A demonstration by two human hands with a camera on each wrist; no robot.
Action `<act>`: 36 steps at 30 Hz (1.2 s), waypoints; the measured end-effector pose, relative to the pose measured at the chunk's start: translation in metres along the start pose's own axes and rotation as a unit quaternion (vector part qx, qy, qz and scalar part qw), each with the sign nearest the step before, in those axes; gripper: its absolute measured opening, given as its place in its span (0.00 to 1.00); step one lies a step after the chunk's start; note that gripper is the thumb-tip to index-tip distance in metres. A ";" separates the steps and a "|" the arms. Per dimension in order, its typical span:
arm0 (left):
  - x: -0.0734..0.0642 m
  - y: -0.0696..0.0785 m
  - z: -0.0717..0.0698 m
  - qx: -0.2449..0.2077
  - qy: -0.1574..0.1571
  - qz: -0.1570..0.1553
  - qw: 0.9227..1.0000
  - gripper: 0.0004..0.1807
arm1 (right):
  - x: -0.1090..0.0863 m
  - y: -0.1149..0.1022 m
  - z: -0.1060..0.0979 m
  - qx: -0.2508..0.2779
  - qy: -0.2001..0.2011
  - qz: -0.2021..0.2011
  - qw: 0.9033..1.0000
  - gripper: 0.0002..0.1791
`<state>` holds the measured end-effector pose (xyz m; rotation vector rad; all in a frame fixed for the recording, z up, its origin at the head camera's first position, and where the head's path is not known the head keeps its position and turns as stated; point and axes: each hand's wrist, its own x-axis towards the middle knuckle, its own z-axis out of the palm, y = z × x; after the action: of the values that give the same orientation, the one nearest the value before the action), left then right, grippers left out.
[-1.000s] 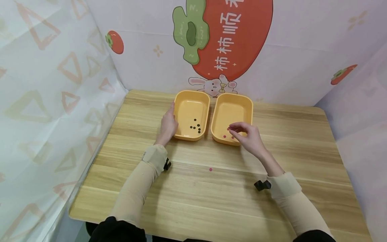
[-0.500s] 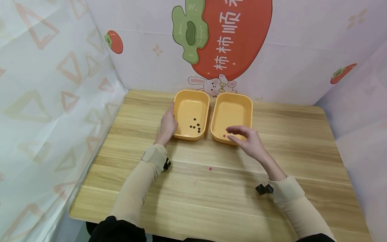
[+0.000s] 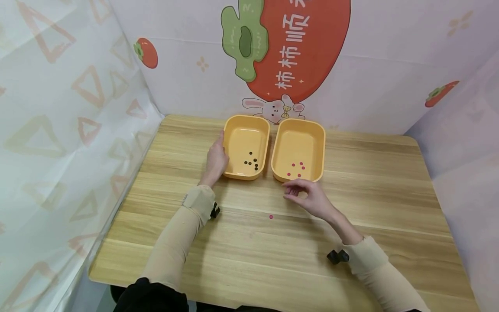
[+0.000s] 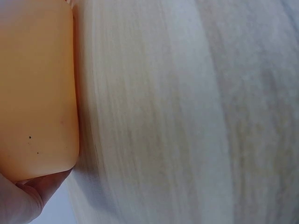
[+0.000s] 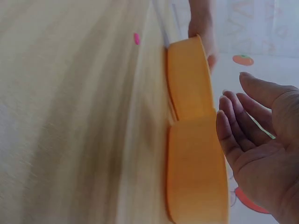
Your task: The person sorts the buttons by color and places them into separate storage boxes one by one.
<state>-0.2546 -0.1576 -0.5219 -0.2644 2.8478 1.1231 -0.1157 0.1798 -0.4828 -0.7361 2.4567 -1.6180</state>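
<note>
My left hand rests against the outer left wall of the left yellow bin, index finger straight along it. Several small black discs lie near that bin's front right corner. In the left wrist view, fingers touch the bin's wall. My right hand hovers at the front edge of the right yellow bin, fingers loosely bent. Its thumb and fingers are apart in the right wrist view, with nothing between them. Several small pink discs lie in the right bin. One pink disc lies on the table.
Both bins stand side by side near the back of the wooden table, a narrow gap between them. Behind them rises a printed backdrop, and a patterned sheet hangs at the left.
My right hand has drawn back from over the right bin toward its front edge, uncovering the pink discs inside. My left hand has stayed at the left bin.
</note>
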 end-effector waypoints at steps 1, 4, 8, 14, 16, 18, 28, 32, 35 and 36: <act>-0.001 0.001 -0.001 0.001 -0.002 0.000 1.000 0.48 | -0.001 0.002 0.003 0.001 -0.008 0.003 1.000 0.16; -0.002 0.002 -0.001 0.004 0.002 0.004 1.000 0.48 | -0.005 0.004 0.010 0.007 -0.031 0.013 0.999 0.16; 0.000 -0.001 0.001 0.004 0.004 0.006 1.000 0.47 | -0.009 0.005 0.019 0.012 -0.063 0.028 0.998 0.16; 0.002 -0.002 0.002 0.007 -0.001 0.001 1.000 0.49 | -0.015 0.011 0.034 0.006 -0.107 0.033 0.994 0.15; 0.004 -0.005 0.004 0.012 0.003 0.006 1.000 0.49 | -0.017 0.013 0.040 0.003 -0.123 0.036 0.992 0.14; 0.005 -0.006 0.005 0.008 0.003 0.008 1.000 0.49 | -0.019 0.015 0.046 -0.004 -0.134 0.036 0.990 0.14; -0.008 0.008 -0.006 -0.003 0.003 0.011 1.000 0.47 | -0.020 0.020 0.061 -0.048 -0.106 0.031 0.993 0.06; -0.020 0.017 -0.011 -0.012 0.012 0.014 1.000 0.45 | -0.020 0.021 0.062 -0.056 -0.094 0.027 0.994 0.05; -0.018 0.015 -0.010 -0.016 0.010 0.008 1.000 0.46 | -0.020 0.022 0.063 -0.062 -0.088 0.021 0.994 0.04; -0.017 0.014 -0.010 -0.020 0.008 0.005 1.000 0.46 | -0.020 0.022 0.063 -0.063 -0.087 0.019 0.994 0.05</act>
<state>-0.2407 -0.1519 -0.5031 -0.2639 2.8454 1.1865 -0.0840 0.1429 -0.5329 -0.8034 2.4481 -1.3356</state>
